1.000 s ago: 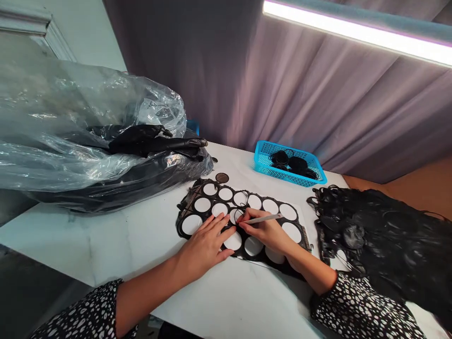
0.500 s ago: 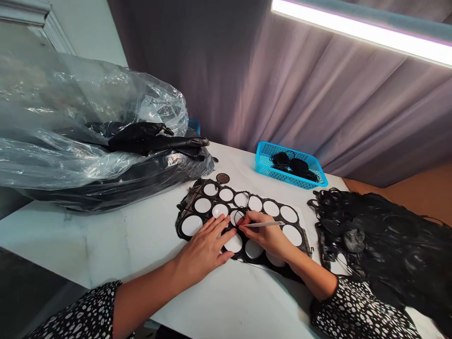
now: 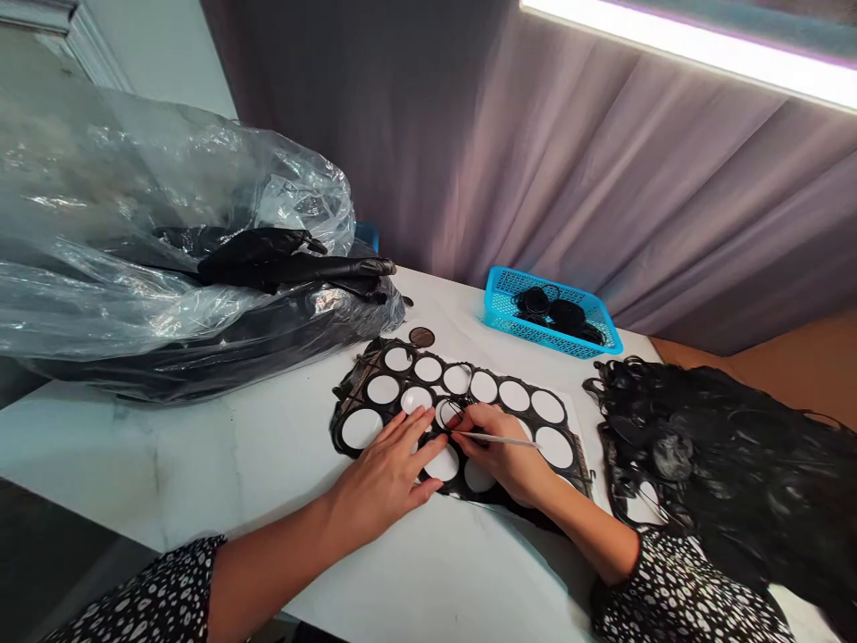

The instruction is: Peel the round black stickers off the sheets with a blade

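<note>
A black sheet with rows of round holes (image 3: 392, 408) lies on a white backing, and white shows through the holes. My left hand (image 3: 388, 469) rests flat on its near-left part, fingers spread. Pinched in my right hand (image 3: 512, 455) is a thin pale tool (image 3: 499, 438), slanting from my fingertips out to the right. Its tip is down at the sheet's middle, close to my left fingertips, and cannot be made out. Thin black loops of material (image 3: 455, 409) stand up beside my right fingertips.
Behind the sheet is a blue basket (image 3: 495, 313) holding black pieces. A heap of black material (image 3: 750, 464) lies at right. A large clear plastic bag (image 3: 201, 196) with black contents fills the left. One dark disc (image 3: 421, 337) lies on the white table (image 3: 201, 455).
The tool in my right hand has tipped, its outer end now slightly lower. My right hand has shifted very slightly; my left hand stays on the sheet.
</note>
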`<state>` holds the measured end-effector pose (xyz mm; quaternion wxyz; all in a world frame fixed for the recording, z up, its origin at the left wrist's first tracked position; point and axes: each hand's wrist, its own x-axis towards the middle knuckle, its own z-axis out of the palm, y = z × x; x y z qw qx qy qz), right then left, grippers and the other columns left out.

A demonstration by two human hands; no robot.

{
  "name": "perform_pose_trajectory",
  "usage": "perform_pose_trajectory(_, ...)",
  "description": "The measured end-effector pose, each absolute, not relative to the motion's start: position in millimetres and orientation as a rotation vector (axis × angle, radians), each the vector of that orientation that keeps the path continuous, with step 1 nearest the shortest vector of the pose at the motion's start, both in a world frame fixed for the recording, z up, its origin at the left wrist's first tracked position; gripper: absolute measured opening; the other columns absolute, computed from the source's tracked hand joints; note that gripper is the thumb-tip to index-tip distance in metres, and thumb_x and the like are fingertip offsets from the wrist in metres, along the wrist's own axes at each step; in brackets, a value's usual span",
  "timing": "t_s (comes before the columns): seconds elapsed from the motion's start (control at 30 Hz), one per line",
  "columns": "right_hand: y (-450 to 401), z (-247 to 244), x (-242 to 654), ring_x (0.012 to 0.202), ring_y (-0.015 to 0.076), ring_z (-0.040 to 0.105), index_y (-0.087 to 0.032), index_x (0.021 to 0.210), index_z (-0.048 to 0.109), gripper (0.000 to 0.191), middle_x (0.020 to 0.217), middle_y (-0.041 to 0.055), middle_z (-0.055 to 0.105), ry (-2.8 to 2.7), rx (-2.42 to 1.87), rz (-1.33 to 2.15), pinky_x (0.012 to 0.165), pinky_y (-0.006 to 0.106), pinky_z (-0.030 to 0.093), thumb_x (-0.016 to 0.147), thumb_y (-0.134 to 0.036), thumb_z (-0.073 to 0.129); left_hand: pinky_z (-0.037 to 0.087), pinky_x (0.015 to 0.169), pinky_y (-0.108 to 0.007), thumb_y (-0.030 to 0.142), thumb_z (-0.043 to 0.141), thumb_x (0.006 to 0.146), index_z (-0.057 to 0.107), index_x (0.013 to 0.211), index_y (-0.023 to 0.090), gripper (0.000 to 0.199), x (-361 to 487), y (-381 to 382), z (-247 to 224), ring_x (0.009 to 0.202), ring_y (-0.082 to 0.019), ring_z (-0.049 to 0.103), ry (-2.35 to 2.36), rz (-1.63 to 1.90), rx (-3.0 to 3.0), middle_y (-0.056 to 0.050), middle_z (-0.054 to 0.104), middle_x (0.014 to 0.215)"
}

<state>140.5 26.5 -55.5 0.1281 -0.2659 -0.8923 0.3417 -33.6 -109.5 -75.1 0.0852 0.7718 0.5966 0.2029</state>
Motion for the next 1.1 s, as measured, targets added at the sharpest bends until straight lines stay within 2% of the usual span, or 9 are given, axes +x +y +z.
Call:
perform_pose_trajectory(0.23, 20, -66, 145, 0.079, 0.0201, 0.053, -0.019, 0.077, 0.050, 0.026, 0.076, 0.0048, 0.060, -2.847, -0.420, 0.360, 0.077, 0.036, 0.035, 0.100, -0.020, 0.038, 0.035, 0.113, -0.047, 0.034, 0.062, 0.091, 0.053, 0.132, 0.018, 0.045, -35, -109, -75, 0.141, -0.030, 0.033, 1.774, 0.581, 2.293, -0.015, 0.037, 0.152)
perform_pose_trajectory(0.33, 43, -60, 142, 0.075, 0.0199, 0.052, -0.019, 0.077, 0.051, 0.027, 0.075, 0.0049, 0.060, -2.734, -0.534, 0.327, 0.076, 0.035, 0.036, 0.100, -0.022, 0.036, 0.036, 0.112, -0.047, 0.032, 0.063, 0.091, 0.052, 0.134, 0.021, 0.047, -36, -109, -75, 0.141, -0.030, 0.032, 1.781, 0.560, 2.284, -0.014, 0.035, 0.153)
perform_pose_trajectory(0.43, 78, -46, 141, 0.074, 0.0210, 0.056, -0.021, 0.077, 0.052, 0.025, 0.080, 0.0064, 0.065, -2.422, -0.857, 0.373, 0.072, 0.033, 0.037, 0.097, -0.031, 0.043, 0.035, 0.113, -0.048, 0.030, 0.064, 0.090, 0.051, 0.137, 0.021, 0.049, -37, -109, -72, 0.142, -0.031, 0.031, 1.779, 0.548, 2.272, -0.015, 0.033, 0.154)
perform_pose_trajectory(0.57, 112, -27, 148, 0.079, 0.0215, 0.060, -0.022, 0.072, 0.052, 0.026, 0.087, 0.0071, 0.068, -2.031, -1.066, 0.624, 0.073, 0.032, 0.040, 0.090, -0.040, 0.056, 0.034, 0.113, -0.047, 0.028, 0.065, 0.089, 0.053, 0.136, 0.019, 0.049, -37, -110, -72, 0.141, -0.031, 0.033, 1.767, 0.555, 2.257, -0.016, 0.035, 0.153)
perform_pose_trajectory(0.73, 122, -17, 167, 0.081, 0.0224, 0.062, -0.022, 0.066, 0.049, 0.032, 0.080, 0.0067, 0.067, -1.758, -1.112, 0.873, 0.073, 0.035, 0.043, 0.081, -0.045, 0.067, 0.037, 0.111, -0.050, 0.030, 0.065, 0.089, 0.054, 0.134, 0.022, 0.047, -43, -109, -74, 0.139, -0.032, 0.036, 1.743, 0.636, 2.243, -0.014, 0.040, 0.150)
perform_pose_trajectory(0.9, 93, -14, 174, 0.090, 0.0219, 0.067, -0.020, 0.070, 0.055, 0.034, 0.091, 0.0068, 0.071, -1.356, -1.060, 1.885, 0.076, 0.032, 0.049, 0.066, -0.039, 0.082, 0.039, 0.108, -0.047, 0.034, 0.057, 0.094, 0.060, 0.126, 0.022, 0.034, -45, -82, -45, 0.128, -0.028, 0.050, 1.714, 0.838, 1.986, -0.011, 0.054, 0.138)
perform_pose_trajectory(1.03, 58, -8, 175, 0.090, 0.0169, 0.068, -0.017, 0.075, 0.056, 0.029, 0.096, 0.0045, 0.071, -1.124, -0.970, 2.241, 0.079, 0.026, 0.049, 0.069, -0.030, 0.083, 0.047, 0.100, -0.038, 0.035, 0.055, 0.093, 0.052, 0.134, 0.023, 0.043, -35, -46, -18, 0.123, -0.024, 0.055, 1.504, 0.986, 1.648, -0.008, 0.056, 0.135)
perform_pose_trajectory(1.1, 45, -4, 177, 0.087, 0.0155, 0.068, -0.018, 0.076, 0.055, 0.028, 0.096, 0.0043, 0.071, -1.063, -0.914, 2.333, 0.078, 0.026, 0.049, 0.072, -0.027, 0.081, 0.051, 0.092, -0.033, 0.029, 0.058, 0.089, 0.057, 0.128, 0.020, 0.040, -28, -31, -14, 0.115, -0.023, 0.060, 1.377, 1.005, 1.546, -0.009, 0.061, 0.129)
